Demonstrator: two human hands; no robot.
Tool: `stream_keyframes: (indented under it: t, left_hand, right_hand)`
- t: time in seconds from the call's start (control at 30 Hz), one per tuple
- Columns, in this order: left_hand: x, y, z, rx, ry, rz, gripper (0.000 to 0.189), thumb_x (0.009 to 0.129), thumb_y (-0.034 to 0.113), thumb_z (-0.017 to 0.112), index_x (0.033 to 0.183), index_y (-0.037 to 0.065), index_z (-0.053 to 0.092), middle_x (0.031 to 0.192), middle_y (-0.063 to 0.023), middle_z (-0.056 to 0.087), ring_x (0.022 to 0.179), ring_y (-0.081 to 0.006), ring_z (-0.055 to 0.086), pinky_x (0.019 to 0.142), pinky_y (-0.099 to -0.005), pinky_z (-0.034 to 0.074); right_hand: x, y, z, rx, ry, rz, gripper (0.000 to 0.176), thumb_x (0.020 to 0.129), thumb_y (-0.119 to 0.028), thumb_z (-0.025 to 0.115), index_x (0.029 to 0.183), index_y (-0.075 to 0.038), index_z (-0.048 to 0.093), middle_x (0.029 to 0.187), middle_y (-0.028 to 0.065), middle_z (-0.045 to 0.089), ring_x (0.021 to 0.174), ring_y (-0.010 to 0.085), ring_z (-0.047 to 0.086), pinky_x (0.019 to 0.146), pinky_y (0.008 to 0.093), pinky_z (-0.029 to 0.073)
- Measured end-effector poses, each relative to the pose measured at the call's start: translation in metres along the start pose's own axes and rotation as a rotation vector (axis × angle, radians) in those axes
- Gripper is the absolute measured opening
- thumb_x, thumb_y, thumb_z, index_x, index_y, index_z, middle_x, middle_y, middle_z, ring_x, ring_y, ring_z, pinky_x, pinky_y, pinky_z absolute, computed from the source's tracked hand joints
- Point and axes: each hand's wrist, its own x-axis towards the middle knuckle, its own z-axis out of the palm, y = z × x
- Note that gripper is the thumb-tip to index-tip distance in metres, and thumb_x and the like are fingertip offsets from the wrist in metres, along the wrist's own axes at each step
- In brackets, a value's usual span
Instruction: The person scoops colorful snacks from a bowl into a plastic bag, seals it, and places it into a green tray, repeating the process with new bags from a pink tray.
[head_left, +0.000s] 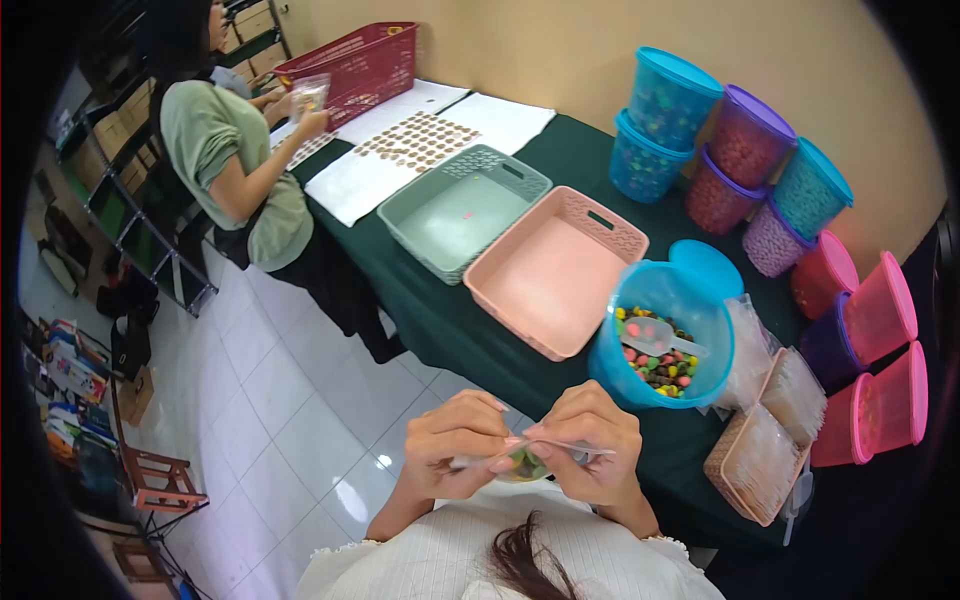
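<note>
My left hand (pixel 458 442) and my right hand (pixel 598 445) are close together in front of my chest. Both pinch the top edge of a small clear plastic bag (pixel 525 466), with thumbs and fingers pressed together along it. Something green and yellow shows inside the bag, mostly hidden by my fingers. Just beyond my right hand stands a blue tub (pixel 697 297) holding multicoloured round candies (pixel 660 378). A clear scoop (pixel 648 336) lies on these candies.
A pink basket (pixel 550 270) and a green basket (pixel 430 225) sit on the dark-green table. Stacked lidded tubs (pixel 665 100) line the wall. At right, a woven basket (pixel 740 490) holds clear plastic packets. Another person (pixel 240 170) stands at left, holding a packet (pixel 310 95).
</note>
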Motion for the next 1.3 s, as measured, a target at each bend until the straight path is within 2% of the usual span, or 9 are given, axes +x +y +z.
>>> stream_keyframes:
  t: [0.17,0.33,0.47,0.53,0.63,0.83,0.97,1.1,1.3]
  left_hand:
    - [-0.018,0.021,-0.051,0.182,0.014,-0.057,0.014,0.063,0.0,0.069,0.075,0.002,0.062,0.073,-0.0083,0.06,0.066,-0.0194,0.056,0.064,-0.0303,0.046]
    - [-0.055,0.021,-0.09,0.304,0.327,-0.119,0.014,0.067,-0.002,0.067,0.08,0.002,0.061,0.077,-0.0103,0.059,0.064,-0.0182,0.054,0.058,-0.0282,0.043]
    - [-0.064,0.034,-0.122,0.406,0.339,-0.091,0.015,0.069,-0.002,0.066,0.082,0.001,0.061,0.078,-0.0111,0.059,0.063,-0.0175,0.054,0.059,-0.0283,0.043]
    - [-0.066,0.038,-0.139,0.389,0.201,-0.255,0.013,0.072,-0.001,0.063,0.084,0.0,0.06,0.079,-0.0122,0.06,0.067,-0.0192,0.054,0.062,-0.0296,0.043]
    - [-0.061,0.037,-0.145,0.423,0.184,-0.311,0.005,0.077,0.002,0.055,0.08,-0.001,0.058,0.076,-0.011,0.057,0.07,-0.021,0.053,0.065,-0.0304,0.042]
    - [-0.068,-0.004,-0.163,0.51,0.366,-0.338,0.008,0.079,0.0,0.05,0.082,-0.001,0.058,0.079,-0.0127,0.059,0.074,-0.0261,0.055,0.068,-0.0319,0.043]
    - [-0.051,-0.022,-0.177,0.424,0.229,-0.326,0.01,0.081,0.0,0.048,0.083,-0.002,0.057,0.081,-0.0131,0.059,0.073,-0.0256,0.054,0.067,-0.0317,0.043]
    - [-0.036,-0.048,-0.179,0.449,0.187,-0.422,0.016,0.085,0.003,0.041,0.085,-0.002,0.056,0.081,-0.0125,0.058,0.074,-0.0204,0.053,0.067,-0.0286,0.042]
    - [0.006,-0.104,-0.201,0.366,0.4,-0.488,0.02,0.086,0.005,0.037,0.086,-0.002,0.056,0.081,-0.0117,0.056,0.075,-0.0166,0.052,0.067,-0.027,0.041]
  right_hand:
    - [0.008,0.002,0.058,-0.007,-0.061,-0.044,0.019,0.062,0.003,0.067,0.079,-0.004,0.063,0.069,0.005,0.057,0.061,0.0159,0.05,0.054,0.0247,0.04]
    - [0.006,0.006,0.12,0.117,-0.148,-0.036,0.012,0.068,0.002,0.065,0.079,-0.001,0.061,0.069,0.0082,0.055,0.061,0.0152,0.051,0.053,0.0228,0.04]
    - [0.007,0.007,0.152,0.287,-0.2,0.085,0.01,0.069,0.001,0.064,0.078,-0.001,0.061,0.069,0.008,0.054,0.061,0.0145,0.05,0.053,0.0228,0.04]
    - [0.006,0.019,0.164,0.303,-0.193,0.088,0.007,0.071,0.0,0.063,0.078,-0.001,0.061,0.069,0.0078,0.054,0.061,0.0137,0.05,0.054,0.023,0.04]
    - [0.009,0.029,0.171,0.267,-0.172,0.17,0.007,0.073,-0.002,0.062,0.079,-0.001,0.06,0.07,0.0082,0.054,0.063,0.0132,0.051,0.056,0.0238,0.041]
    - [0.025,0.044,0.18,0.381,-0.295,0.186,0.016,0.084,-0.011,0.05,0.085,0.003,0.059,0.072,0.0099,0.056,0.072,0.0164,0.054,0.064,0.0261,0.042]
    - [0.034,0.082,0.176,0.263,-0.333,0.173,0.023,0.087,-0.013,0.044,0.086,0.005,0.058,0.073,0.0097,0.057,0.072,0.0172,0.055,0.064,0.0262,0.043]
    - [0.049,0.12,0.182,0.175,-0.25,0.318,0.014,0.083,-0.003,0.046,0.089,0.003,0.057,0.074,0.0116,0.055,0.06,0.0203,0.051,0.054,0.0279,0.04]
    - [0.106,0.138,0.192,0.256,-0.282,0.069,0.02,0.087,-0.008,0.042,0.096,0.003,0.057,0.085,0.0126,0.058,0.07,0.0225,0.052,0.066,0.0301,0.041]
